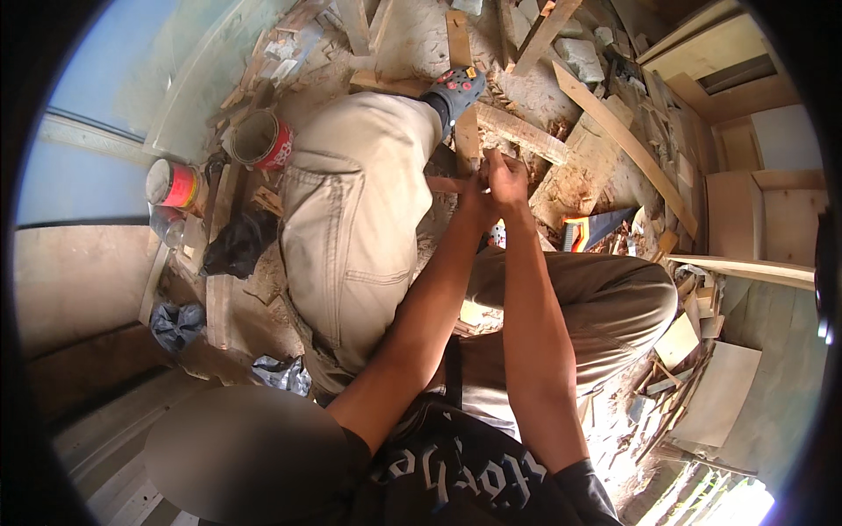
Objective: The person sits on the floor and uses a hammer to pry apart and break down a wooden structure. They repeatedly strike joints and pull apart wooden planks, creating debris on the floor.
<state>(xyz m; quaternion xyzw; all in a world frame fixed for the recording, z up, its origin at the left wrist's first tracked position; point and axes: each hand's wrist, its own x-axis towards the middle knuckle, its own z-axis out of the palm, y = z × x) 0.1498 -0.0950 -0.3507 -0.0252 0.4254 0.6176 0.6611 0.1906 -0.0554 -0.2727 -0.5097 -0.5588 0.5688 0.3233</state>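
Observation:
My left hand [476, 200] and my right hand [507, 181] meet in front of me, between my bent legs. A short reddish-brown wooden stick [445, 184] juts leftward out of my left hand, whose fingers are closed on it. The fingers of my right hand are bent into a pinch; whatever they hold is too small or hidden. Just beyond both hands is the near end of a narrow wooden strip [467, 140], and my clog [459, 88] presses on it farther up. A handsaw [605, 225] with an orange and yellow handle lies right of my hands.
To the left stand an open can [260, 140] and a red-labelled can [173, 184], near a black plastic bag [239, 243]. A thick wooden block [524, 133] and a long plank [627, 145] lie ahead right. Wooden box frames [735, 215] line the right side. Offcuts and shavings litter the ground.

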